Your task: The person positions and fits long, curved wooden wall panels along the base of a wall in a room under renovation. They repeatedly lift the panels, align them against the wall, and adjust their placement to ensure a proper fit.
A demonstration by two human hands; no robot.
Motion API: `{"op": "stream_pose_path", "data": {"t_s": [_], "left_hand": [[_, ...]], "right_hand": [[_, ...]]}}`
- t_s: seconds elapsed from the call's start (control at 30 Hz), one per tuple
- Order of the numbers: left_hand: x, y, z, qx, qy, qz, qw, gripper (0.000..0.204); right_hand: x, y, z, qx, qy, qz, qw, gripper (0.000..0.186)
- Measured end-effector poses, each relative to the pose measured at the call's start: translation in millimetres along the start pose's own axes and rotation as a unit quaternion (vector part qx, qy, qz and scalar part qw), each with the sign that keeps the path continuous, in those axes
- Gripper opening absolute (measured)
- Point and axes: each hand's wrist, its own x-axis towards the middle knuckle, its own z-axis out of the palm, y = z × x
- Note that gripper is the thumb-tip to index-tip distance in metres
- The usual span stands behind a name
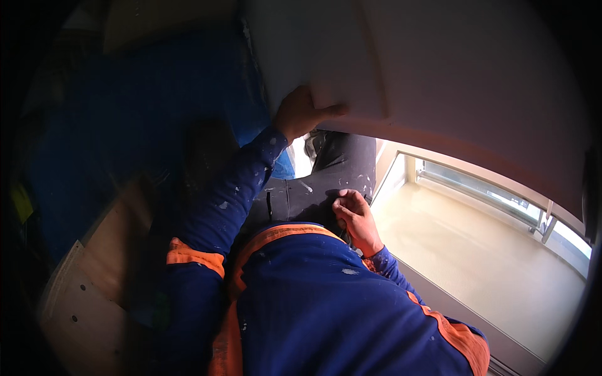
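Note:
A large pale flat panel fills the upper right, its face in shade. My left hand is at the panel's lower left part, gripping its edge, with the thumb stretched along the face; the other fingers are partly lost in shadow. Lower down, my right hand is held close to my dark trousers at the hip. Its fingers are curled together in sunlight, and whatever they may pinch is too small or hidden to name. Light splashes mark my blue sleeves and trousers.
Beyond my right arm is a bright window recess with a cream sill and a metal window frame. A blue sheet lies in shadow at the left. Wooden boards with dark round spots are at the lower left.

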Motion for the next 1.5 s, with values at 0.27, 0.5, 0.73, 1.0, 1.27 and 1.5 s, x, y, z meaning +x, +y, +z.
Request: {"op": "stream_pose_path", "data": {"t_s": [0.27,0.5,0.73,1.0,1.27,1.5], "left_hand": [[-4.1,11.5,5.2,-0.151,-0.032,-0.123,0.980,0.045],[-1.6,0.0,3.1,-0.135,-0.020,-0.098,0.986,0.069],[-3.3,3.6,3.2,-0.086,0.006,-0.112,0.990,0.108],[-8.6,22.1,-5.0,-0.055,0.017,-0.085,0.995,0.137],[-0.1,7.2,-8.9,-0.064,0.036,-0.034,0.997,0.132],[13.7,20.9,-7.0,-0.014,0.011,0.002,1.000,0.137]], "right_hand": [[-18.0,15.9,-22.3,-0.130,-0.130,-0.020,0.983,0.034],[-21.1,14.3,-22.8,-0.064,-0.171,-0.060,0.981,0.043],[-32.5,41.6,-24.6,0.049,-0.073,-0.071,0.994,0.025],[-40.6,30.8,-35.5,-0.050,-0.125,-0.090,0.987,0.037],[3.4,-52.0,3.4,-0.244,-0.077,-0.399,0.880,0.036],[34.2,-125.9,70.0,-0.331,0.008,-0.563,0.757,0.025]]}}
